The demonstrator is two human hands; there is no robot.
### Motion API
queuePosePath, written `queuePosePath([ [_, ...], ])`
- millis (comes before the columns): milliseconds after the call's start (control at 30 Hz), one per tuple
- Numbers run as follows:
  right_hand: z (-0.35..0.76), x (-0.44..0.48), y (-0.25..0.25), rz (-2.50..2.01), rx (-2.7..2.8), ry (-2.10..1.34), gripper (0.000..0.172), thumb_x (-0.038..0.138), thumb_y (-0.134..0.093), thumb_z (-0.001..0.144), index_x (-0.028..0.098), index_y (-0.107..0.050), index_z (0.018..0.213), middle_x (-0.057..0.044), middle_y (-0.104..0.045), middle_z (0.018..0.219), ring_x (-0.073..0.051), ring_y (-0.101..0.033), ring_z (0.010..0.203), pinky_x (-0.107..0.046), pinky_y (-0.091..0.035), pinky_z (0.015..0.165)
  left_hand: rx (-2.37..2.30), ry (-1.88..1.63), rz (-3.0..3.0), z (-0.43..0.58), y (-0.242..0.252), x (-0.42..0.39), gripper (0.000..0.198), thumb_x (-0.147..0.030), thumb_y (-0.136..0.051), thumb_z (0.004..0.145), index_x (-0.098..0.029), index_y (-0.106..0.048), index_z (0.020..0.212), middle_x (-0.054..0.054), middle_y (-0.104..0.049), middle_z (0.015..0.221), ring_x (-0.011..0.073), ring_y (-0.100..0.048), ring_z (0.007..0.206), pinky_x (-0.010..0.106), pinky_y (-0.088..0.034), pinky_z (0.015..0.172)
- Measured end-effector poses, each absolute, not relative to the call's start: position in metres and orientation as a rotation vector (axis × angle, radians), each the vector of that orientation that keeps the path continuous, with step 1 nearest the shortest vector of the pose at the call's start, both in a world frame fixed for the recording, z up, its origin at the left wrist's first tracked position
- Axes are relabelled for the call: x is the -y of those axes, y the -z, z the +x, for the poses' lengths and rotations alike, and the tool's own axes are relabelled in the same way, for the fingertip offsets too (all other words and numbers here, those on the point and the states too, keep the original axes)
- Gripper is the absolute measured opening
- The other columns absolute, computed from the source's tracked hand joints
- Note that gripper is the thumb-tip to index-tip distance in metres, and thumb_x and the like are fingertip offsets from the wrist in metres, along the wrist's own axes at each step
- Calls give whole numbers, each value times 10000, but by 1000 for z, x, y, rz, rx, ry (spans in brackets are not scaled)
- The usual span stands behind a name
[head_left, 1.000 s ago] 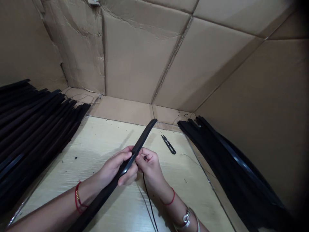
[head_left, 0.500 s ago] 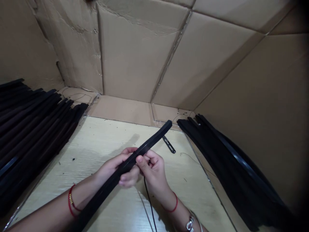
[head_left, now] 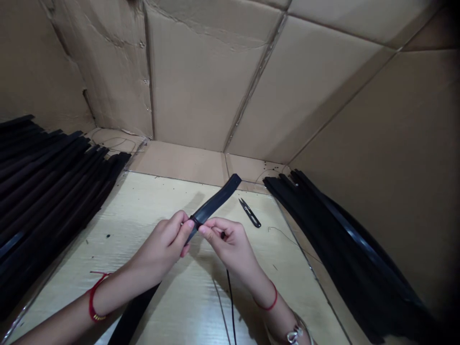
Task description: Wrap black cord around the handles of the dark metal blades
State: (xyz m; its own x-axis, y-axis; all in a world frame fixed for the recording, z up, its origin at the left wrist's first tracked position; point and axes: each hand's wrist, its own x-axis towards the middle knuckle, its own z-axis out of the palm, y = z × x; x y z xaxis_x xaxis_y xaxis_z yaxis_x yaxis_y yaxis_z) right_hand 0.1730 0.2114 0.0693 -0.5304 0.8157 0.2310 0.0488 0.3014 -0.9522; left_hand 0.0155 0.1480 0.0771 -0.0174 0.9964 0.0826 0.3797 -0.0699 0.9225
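A long black rubber strip [head_left: 217, 199] runs diagonally across the view, its upper end free above the table and its lower part [head_left: 132, 314] reaching the bottom edge. My left hand [head_left: 161, 244] grips it, fingers curled around it. My right hand [head_left: 228, 244] pinches it beside the left, and the two hands nearly touch. A thin black cord [head_left: 230, 302] hangs below my right hand; its upper end is hidden. Small black thread snips [head_left: 249, 213] lie on the table, beyond and apart from both hands.
Stacks of black strips lie at left [head_left: 46, 191] and right [head_left: 345, 239], flanking a pale wood tabletop [head_left: 108, 268]. Corrugated cardboard walls [head_left: 204, 81] stand behind and beside it. Thin loose threads [head_left: 283, 237] lie near the right edge.
The strip's upper end has swung left, and its lower part has shifted. My hands have shifted their grip, with my left fingers now wrapped higher on the strip. The snips are no longer partly covered.
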Motion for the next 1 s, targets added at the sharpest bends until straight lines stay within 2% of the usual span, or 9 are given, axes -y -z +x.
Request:
queuePosePath([
  [167,173,-212,-64,-719,1837,-1057,194,302,-661,848,157,-679,721,70,-302,463,-75,-239,445,-247,-213,456,-1434,-1171,1496,12,-80,-147,361,-453,-359,977,-194,-413,732,-36,-522,548,97,-457,503,218,-352,523],
  [267,171,-211,-60,-702,1790,-1077,226,339,-644,865,153,-675,740,72,-292,466,-73,-238,441,-246,-207,453,-1267,-1209,1325,12,-81,-146,362,-480,-391,967,-190,-412,750,-38,-517,534,86,-462,474,196,-360,483],
  [333,169,-210,-59,-695,1767,-1175,256,397,-642,862,146,-682,830,81,-276,477,-71,-219,439,-238,-187,440,-1059,-1183,1164,14,-79,-146,342,-498,-417,955,-188,-437,812,-45,-505,507,80,-450,428,178,-337,428],
  [433,168,-208,-58,-633,1673,-1411,443,462,-697,805,139,-666,1105,102,-243,495,-67,-170,452,-226,-150,443,-788,-1130,995,18,-71,-146,338,-515,-448,941,-181,-477,896,-60,-471,454,66,-406,355,153,-287,361],
  [500,168,-206,-59,-593,1606,-1511,518,483,-728,769,150,-660,1161,98,-277,501,-66,-168,463,-226,-142,452,-693,-1099,924,22,-64,-146,359,-535,-452,930,-181,-486,877,-71,-429,415,60,-374,319,147,-269,335],
  [633,169,-203,-60,-588,1587,-1500,387,502,-742,740,168,-725,933,57,-397,509,-78,-277,460,-229,-226,454,-628,-998,817,30,-53,-146,419,-588,-408,915,-196,-451,774,-75,-364,359,71,-339,269,160,-255,296],
  [733,168,-201,-61,-665,1582,-1390,304,449,-727,770,164,-718,873,75,-340,456,-73,-256,429,-222,-213,434,-730,-965,800,32,-52,-147,456,-592,-359,934,-183,-453,755,-34,-447,410,74,-397,303,151,-247,295],
  [833,166,-201,-62,-742,1612,-1289,252,398,-698,803,147,-695,808,95,-271,428,-62,-216,409,-213,-190,419,-854,-1038,829,31,-57,-149,506,-633,-343,927,-159,-489,822,7,-540,500,69,-456,366,128,-238,309],
  [1000,168,-205,-65,-793,1657,-1230,269,359,-686,795,134,-631,659,88,-271,446,-59,-254,429,-204,-224,430,-992,-1046,982,30,-64,-149,441,-597,-529,858,-158,-491,854,-39,-498,555,73,-470,407,133,-315,322],
])
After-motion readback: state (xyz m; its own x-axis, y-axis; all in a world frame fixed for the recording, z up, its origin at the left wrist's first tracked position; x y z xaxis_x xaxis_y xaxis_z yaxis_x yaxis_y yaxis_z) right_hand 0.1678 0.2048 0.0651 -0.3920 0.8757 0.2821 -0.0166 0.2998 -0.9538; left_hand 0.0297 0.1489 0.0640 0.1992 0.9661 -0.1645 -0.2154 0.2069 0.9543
